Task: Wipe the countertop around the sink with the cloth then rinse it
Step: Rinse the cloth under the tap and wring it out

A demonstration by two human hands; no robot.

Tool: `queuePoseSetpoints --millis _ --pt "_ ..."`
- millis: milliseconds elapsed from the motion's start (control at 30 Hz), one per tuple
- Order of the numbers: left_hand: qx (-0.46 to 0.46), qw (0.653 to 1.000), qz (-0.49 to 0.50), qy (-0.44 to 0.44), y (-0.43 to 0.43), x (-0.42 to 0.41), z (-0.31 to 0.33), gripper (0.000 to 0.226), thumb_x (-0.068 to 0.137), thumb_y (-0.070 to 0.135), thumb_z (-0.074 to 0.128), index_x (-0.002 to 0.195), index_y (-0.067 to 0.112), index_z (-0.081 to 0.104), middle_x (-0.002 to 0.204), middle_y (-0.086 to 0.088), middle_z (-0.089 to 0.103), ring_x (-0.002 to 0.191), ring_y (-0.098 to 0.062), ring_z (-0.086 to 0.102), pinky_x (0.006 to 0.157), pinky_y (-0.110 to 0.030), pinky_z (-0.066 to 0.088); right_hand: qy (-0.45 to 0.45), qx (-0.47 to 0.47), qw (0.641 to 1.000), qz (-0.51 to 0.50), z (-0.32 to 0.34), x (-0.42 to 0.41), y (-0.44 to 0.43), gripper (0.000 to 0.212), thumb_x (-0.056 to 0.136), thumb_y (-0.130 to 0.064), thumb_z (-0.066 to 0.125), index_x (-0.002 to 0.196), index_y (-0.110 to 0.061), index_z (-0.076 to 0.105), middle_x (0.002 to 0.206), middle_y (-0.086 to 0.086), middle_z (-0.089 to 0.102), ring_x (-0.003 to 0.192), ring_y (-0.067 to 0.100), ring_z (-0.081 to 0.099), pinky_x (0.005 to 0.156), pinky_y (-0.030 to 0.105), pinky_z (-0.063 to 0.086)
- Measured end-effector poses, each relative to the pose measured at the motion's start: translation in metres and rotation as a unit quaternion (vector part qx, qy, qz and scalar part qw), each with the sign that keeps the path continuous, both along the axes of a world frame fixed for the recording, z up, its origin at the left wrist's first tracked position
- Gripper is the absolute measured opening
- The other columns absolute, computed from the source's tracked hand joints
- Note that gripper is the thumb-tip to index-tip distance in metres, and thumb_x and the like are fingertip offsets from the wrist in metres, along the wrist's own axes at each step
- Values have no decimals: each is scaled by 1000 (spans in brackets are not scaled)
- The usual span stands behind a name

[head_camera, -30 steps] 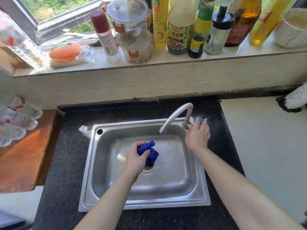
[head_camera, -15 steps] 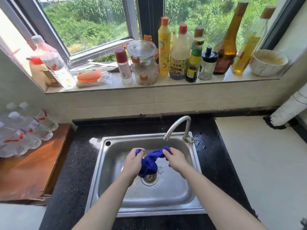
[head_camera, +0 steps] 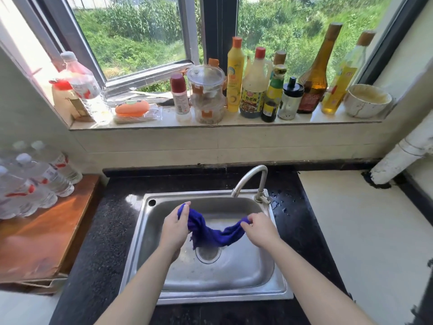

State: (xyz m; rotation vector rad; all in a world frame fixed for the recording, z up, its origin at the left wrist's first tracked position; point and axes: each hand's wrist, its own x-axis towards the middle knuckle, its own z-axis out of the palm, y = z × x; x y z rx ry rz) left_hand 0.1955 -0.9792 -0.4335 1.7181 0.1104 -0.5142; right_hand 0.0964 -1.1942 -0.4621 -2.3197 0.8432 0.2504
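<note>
A dark blue cloth [head_camera: 212,233] hangs stretched between my two hands over the steel sink [head_camera: 278,290], just above the drain [head_camera: 208,254]. My left hand [head_camera: 174,227] grips its left end, and my right hand [head_camera: 259,227] pinches its right end. The curved faucet [head_camera: 251,179] stands at the sink's back right corner; no water stream is visible from it. Black speckled countertop [head_camera: 103,231] surrounds the sink, with water drops to the right of the faucet.
A wooden board [head_camera: 46,231] with several water bottles [head_camera: 35,181] lies at the left. The windowsill [head_camera: 210,124] carries bottles, jars and a bowl [head_camera: 366,100]. A white counter [head_camera: 365,231] and a white pipe [head_camera: 398,158] lie to the right.
My right hand left the faucet and took hold of the cloth. Both hands have pulled the bunched cloth apart so it hangs spread between them. The view has tilted up.
</note>
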Motion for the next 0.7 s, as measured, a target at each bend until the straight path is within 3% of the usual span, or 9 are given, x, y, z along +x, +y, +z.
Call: queuePoseSetpoints --millis 33,100,167,233,333,400,533,600,700 --pt "-30 999 -5 15 -2 -2 4 23 102 34 52 117 26 68 98 -12 73 93 -23 68 89 -41 58 -1 5 1000 8 -3 -2 2 9 95 -30 52 87 -28 56 100 1 53 81 20 53 67 31 41" --pt "-64 997 -31 21 -7 -6 12 20 103 27 54 115 22 69 99 -14 74 94 -22 69 90 -40 58 -54 51 997 -10 -1 -2 11 21 98 -32 51 116 -29 61 115 -4 56 96 16 60 87 33 49" --pt "-70 995 -68 14 -12 -11 16 20 103 24 54 114 20 69 101 -8 76 99 -23 70 93 -39 56 -91 198 975 -48 9 2 23 25 103 -40 46 117 -30 64 112 -7 62 103 14 60 95 36 51" --pt "-72 992 -101 3 -16 -17 16 20 103 22 53 115 19 68 102 -2 77 103 -23 70 93 -34 54 -80 341 935 -55 24 3 37 29 104 -50 41 110 -34 64 113 -9 66 106 10 59 89 30 52" --pt "-79 994 -80 -1 -20 -19 17 19 102 19 55 113 18 70 101 -2 77 99 -20 72 88 -30 56 -77 327 942 8 24 -1 45 25 103 -43 49 107 -25 66 102 -9 68 92 4 59 82 23 50" --pt "-63 996 -57 -20 -17 -13 16 17 101 20 57 111 21 71 99 -2 77 96 -18 72 91 -34 56 -97 291 952 1 15 -2 44 22 103 -38 53 103 -19 64 93 -7 65 85 9 59 84 28 52" --pt "49 987 -142 -58 1 0 13 25 103 34 52 98 29 75 88 7 76 81 -9 67 80 -26 54 -184 315 923 -121 19 4 45 22 105 -34 47 107 -16 59 110 1 68 103 19 64 95 38 54" --pt "104 974 -184 -77 6 2 10 31 103 35 50 89 22 73 75 8 69 68 -9 58 69 -27 48 -219 319 910 -148 22 10 45 21 106 -30 46 105 -13 58 103 2 67 90 17 61 85 32 54" --pt "137 965 -191 -116 9 5 5 35 102 35 52 77 13 63 64 7 56 63 -11 48 68 -33 43 -246 355 884 -180 27 18 48 18 105 -27 48 101 -13 58 90 1 61 79 14 52 68 25 47"
